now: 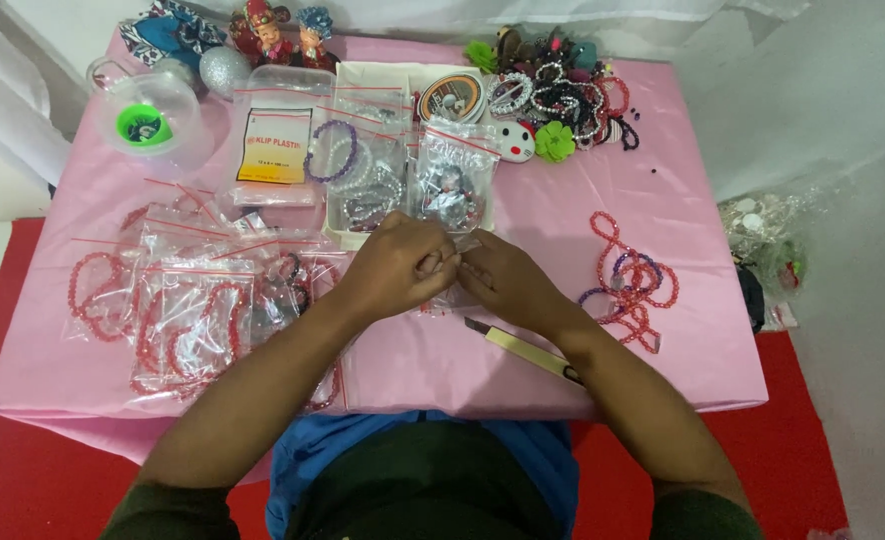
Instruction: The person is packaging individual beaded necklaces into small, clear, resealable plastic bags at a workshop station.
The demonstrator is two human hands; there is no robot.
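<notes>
My left hand (395, 265) and my right hand (508, 283) meet at the middle of a low table covered with a pink cloth (563, 215). Both pinch a small clear plastic zip bag (450, 296) between their fingertips; what is inside it is hidden by the fingers. Just beyond the hands lies a clear bag of dark and silver beads (452, 185). A pile of clear bags holding red bead bracelets (183, 310) lies left of my left forearm. Loose red and purple bead bracelets (631, 280) lie right of my right hand.
A cutter with a pale yellow handle (523, 350) lies under my right wrist. A white tray (363, 75) with bagged bracelets stands behind, next to a pack of plastic bags (275, 145). A clear tub with a green lid (148, 120), figurines (273, 35) and tangled bracelets (563, 100) line the back. Red carpet (23, 480) surrounds the table.
</notes>
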